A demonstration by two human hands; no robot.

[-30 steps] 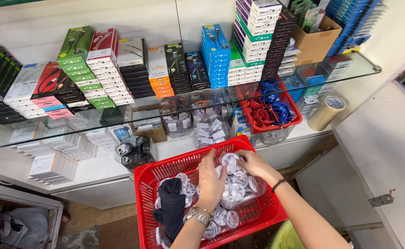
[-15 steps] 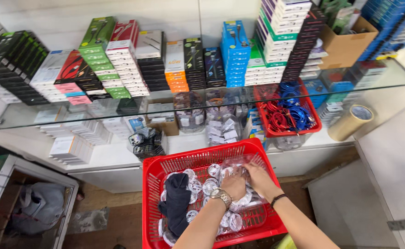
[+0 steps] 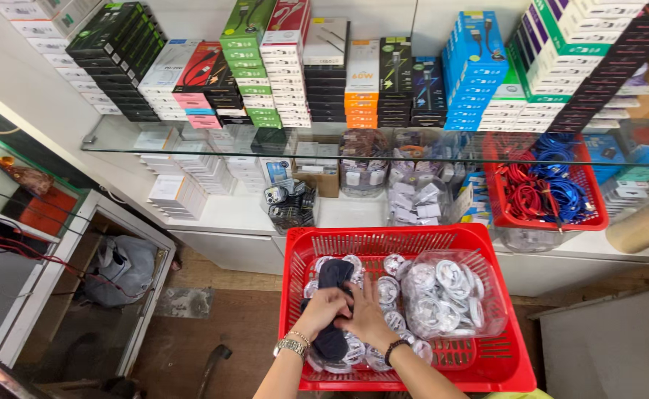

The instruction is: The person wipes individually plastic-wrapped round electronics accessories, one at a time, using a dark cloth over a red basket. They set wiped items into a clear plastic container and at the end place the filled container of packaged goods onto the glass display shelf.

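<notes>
Reaching down at 6 o'clock, both hands meet over a dark cloth bundle in the left part of a red plastic basket. The left hand, with a metal watch at the wrist, is closed around the bundle's middle; the right hand, with a dark bracelet, lies partly curled against its right side, and I cannot tell whether its fingers fully grip. Around the bundle sit many small clear packets of coiled white cables, and toward 3 o'clock in the basket a clear bag holds more of them. As a judgement, the sorting looks only part done: the bundle is not yet lifted out, and the loose packets remain scattered.

Farther, at 12 o'clock, a white counter carries a tub of small parts and, at 2 o'clock, a second red basket of red and blue cables. A tape roll lies at 3 o'clock. Above, a glass shelf bears stacked boxes in green, orange, blue and black.
</notes>
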